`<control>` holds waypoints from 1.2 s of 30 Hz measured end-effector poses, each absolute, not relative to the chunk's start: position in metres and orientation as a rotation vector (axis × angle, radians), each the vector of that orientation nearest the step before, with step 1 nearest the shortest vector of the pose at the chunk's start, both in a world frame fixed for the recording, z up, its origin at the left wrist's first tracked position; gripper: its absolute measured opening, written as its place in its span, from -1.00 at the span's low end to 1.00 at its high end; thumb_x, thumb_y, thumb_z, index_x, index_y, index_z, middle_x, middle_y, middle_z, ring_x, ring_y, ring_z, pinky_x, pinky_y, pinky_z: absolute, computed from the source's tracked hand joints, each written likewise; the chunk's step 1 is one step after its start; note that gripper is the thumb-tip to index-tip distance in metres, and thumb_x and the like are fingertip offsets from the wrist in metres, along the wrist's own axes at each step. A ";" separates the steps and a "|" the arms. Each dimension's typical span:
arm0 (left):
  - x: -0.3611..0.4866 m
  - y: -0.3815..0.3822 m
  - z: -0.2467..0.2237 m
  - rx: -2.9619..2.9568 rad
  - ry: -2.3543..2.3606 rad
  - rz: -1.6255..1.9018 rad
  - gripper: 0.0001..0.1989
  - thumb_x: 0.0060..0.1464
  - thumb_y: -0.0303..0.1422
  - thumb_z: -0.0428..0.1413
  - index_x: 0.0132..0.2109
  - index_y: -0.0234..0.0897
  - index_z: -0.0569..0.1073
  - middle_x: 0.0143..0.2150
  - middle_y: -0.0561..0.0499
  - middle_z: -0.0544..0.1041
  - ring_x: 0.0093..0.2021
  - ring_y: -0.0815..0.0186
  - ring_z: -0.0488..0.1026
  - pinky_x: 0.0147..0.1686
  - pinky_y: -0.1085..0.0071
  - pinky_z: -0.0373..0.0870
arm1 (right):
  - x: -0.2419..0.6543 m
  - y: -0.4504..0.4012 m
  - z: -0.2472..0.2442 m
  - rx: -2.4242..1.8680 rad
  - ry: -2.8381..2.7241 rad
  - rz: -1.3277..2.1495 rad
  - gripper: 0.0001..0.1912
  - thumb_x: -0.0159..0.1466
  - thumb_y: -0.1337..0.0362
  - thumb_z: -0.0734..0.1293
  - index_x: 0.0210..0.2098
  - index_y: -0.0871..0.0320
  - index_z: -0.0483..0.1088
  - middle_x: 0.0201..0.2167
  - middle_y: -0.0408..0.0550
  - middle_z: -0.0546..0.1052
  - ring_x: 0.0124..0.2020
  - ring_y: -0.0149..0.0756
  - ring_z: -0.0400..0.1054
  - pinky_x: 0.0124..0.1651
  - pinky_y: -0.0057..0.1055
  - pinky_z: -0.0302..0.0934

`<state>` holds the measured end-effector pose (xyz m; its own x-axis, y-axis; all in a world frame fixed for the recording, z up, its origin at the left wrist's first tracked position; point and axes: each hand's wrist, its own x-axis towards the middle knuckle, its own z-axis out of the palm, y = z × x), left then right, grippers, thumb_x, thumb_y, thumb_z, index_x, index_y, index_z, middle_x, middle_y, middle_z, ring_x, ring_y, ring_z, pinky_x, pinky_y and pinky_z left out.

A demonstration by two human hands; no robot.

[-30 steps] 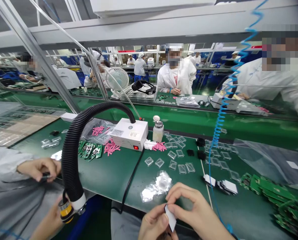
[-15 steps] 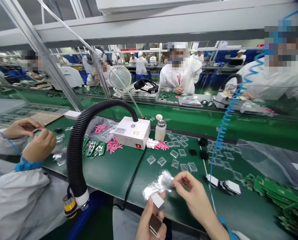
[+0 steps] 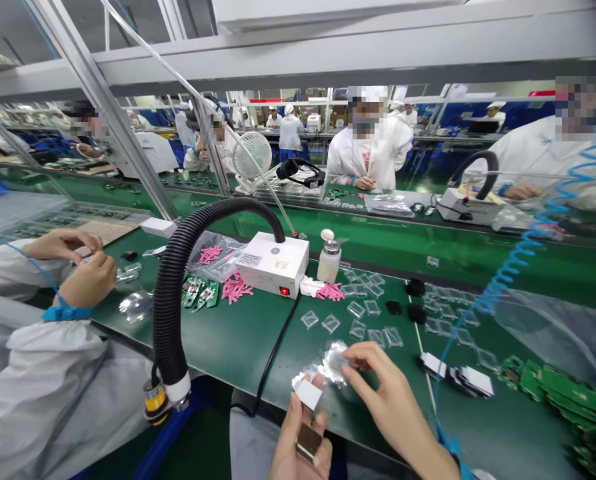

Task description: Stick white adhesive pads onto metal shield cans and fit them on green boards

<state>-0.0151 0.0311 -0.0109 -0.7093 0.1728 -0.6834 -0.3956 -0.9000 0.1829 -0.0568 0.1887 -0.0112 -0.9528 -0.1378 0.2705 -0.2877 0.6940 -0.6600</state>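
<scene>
My left hand (image 3: 301,437) is closed around two small square pieces near the bench's front edge. A white square piece (image 3: 308,395) sits between its thumb and fingertips, and a dark, shiny brown square piece (image 3: 309,441) rests lower against the palm. My right hand (image 3: 385,393) is at a crumpled heap of transparent film (image 3: 334,363), thumb and forefinger slightly apart at its right edge. Whether the fingertips touch the film, I cannot tell. Several transparent plastic frames (image 3: 358,329) lie beyond the heap. White-topped square pieces (image 3: 471,381) are stacked to the right.
A white box (image 3: 273,263) with a black flexible hose (image 3: 165,287) stands left of centre, its cable crossing the bench. Near it are a pump bottle (image 3: 329,261) and pink strips (image 3: 235,288). Green circuit boards (image 3: 548,390) lie right. A co-worker's hands (image 3: 88,273) work at left.
The view has turned slightly left. My right hand's thumb and forefinger have loosened at the film heap. My left hand still holds both square pieces, tilted a little differently.
</scene>
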 end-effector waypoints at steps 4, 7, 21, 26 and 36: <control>-0.021 0.028 0.004 -1.124 0.553 2.590 -0.65 0.16 -0.35 0.03 0.08 -0.36 0.32 -0.14 -0.08 0.51 -0.39 0.43 0.47 -0.66 0.60 0.37 | -0.099 0.204 -0.004 0.232 -2.845 0.754 -0.77 0.35 0.19 0.15 -0.27 0.17 0.37 -0.27 -0.12 0.39 -0.23 -0.46 0.26 -0.23 -0.56 0.16; -0.026 0.027 0.021 -1.252 0.742 2.551 -0.72 0.15 -0.38 0.04 -0.01 -0.38 0.40 -0.01 -0.06 0.50 -0.25 0.32 0.52 -0.44 0.45 0.55 | -0.147 0.207 0.000 0.248 -2.934 0.589 -0.82 0.32 0.28 0.20 -0.29 0.19 0.41 -0.29 -0.09 0.39 -0.21 -0.43 0.25 -0.19 -0.52 0.15; -0.030 0.005 0.033 -1.291 0.596 2.618 -0.64 0.12 -0.41 0.07 0.06 -0.44 0.32 -0.04 -0.25 0.51 -0.05 -0.05 0.45 -0.07 -0.03 0.47 | -0.220 0.198 -0.013 0.589 -3.045 0.122 -0.80 0.30 0.27 0.23 -0.27 0.33 0.34 -0.22 -0.05 0.35 -0.09 -0.43 0.21 0.04 -0.36 0.14; -0.031 0.003 0.032 -1.226 0.582 2.615 -0.56 0.06 -0.41 0.14 0.08 -0.45 0.29 -0.01 -0.27 0.49 -0.02 -0.02 0.44 -0.04 0.00 0.46 | -0.221 0.200 -0.003 0.695 -2.974 0.236 -0.85 0.23 0.32 0.29 -0.37 0.33 0.35 -0.33 -0.08 0.35 -0.17 -0.43 0.20 -0.02 -0.42 0.10; -0.039 0.013 0.027 -0.955 0.499 2.638 -0.76 0.05 -0.34 0.16 -0.18 -0.41 0.35 -0.16 -0.24 0.54 -0.15 0.12 0.51 -0.10 0.16 0.46 | -0.103 0.178 0.061 1.257 -2.469 0.854 -0.81 0.33 0.30 0.17 -0.36 0.21 0.35 -0.23 -0.07 0.39 -0.15 -0.44 0.20 -0.08 -0.44 0.10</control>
<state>-0.0389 0.0128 0.0268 -0.7381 0.1516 -0.6575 -0.3812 -0.8977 0.2210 -0.1027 0.1778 0.0610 -0.6004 -0.6572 0.4557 -0.7983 0.4585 -0.3906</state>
